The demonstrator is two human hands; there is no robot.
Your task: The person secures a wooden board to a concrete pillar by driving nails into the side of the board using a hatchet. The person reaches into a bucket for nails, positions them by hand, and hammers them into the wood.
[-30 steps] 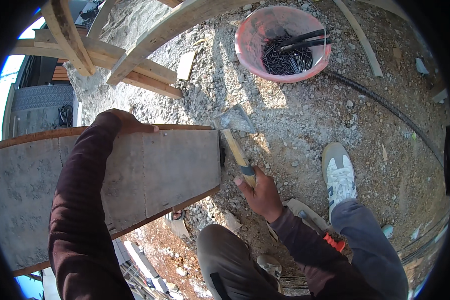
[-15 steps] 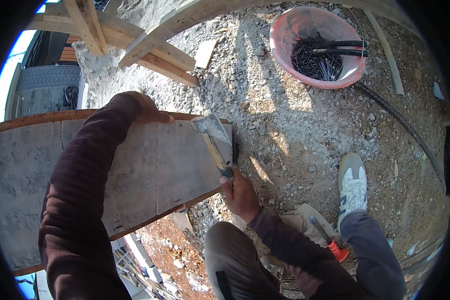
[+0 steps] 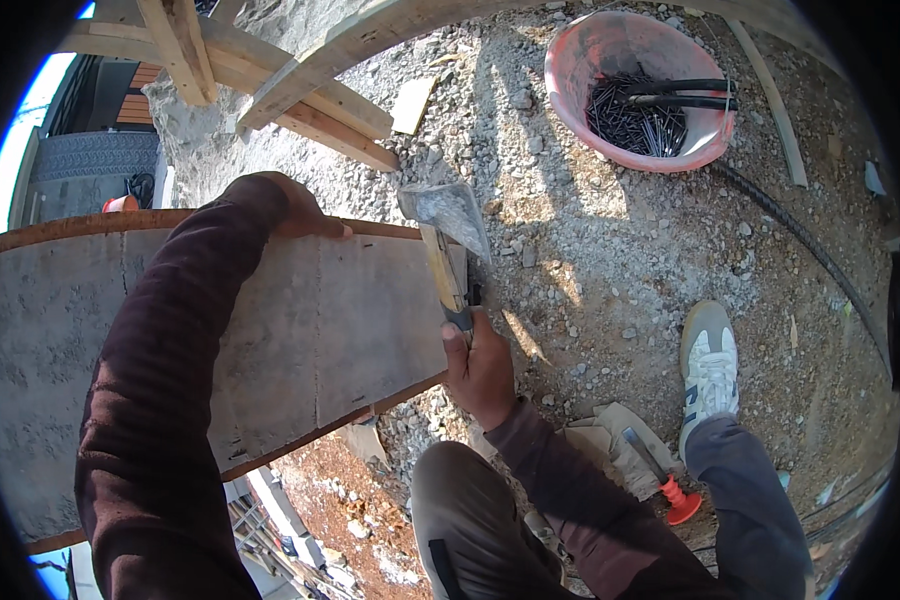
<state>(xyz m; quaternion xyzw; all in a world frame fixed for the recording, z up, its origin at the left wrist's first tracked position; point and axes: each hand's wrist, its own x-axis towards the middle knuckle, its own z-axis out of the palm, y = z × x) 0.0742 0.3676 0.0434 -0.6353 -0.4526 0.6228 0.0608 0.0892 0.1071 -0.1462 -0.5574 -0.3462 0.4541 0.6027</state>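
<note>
My right hand is wrapped round the handle of a hatchet with a broad, dusty metal head. Its head hangs over the far right corner of a wide grey wooden board with reddish-brown edges. I cannot tell whether the head touches the board. Across the board reaches my left arm, and my left hand grips its far edge, fingers partly hidden. Something small and dark sits at the board's right end beside the handle; its kind is unclear.
A pinkish-red bucket of nails, with black tool handles in it, stands far right, a ribbed steel bar beside it. Timber beams cross the far left. A chisel with a red hand guard lies near my shoe on gravelly ground.
The hatchet head has moved away from me and slightly right, past the board's far edge. My right hand has shifted a little the same way. My left hand stays on the edge.
</note>
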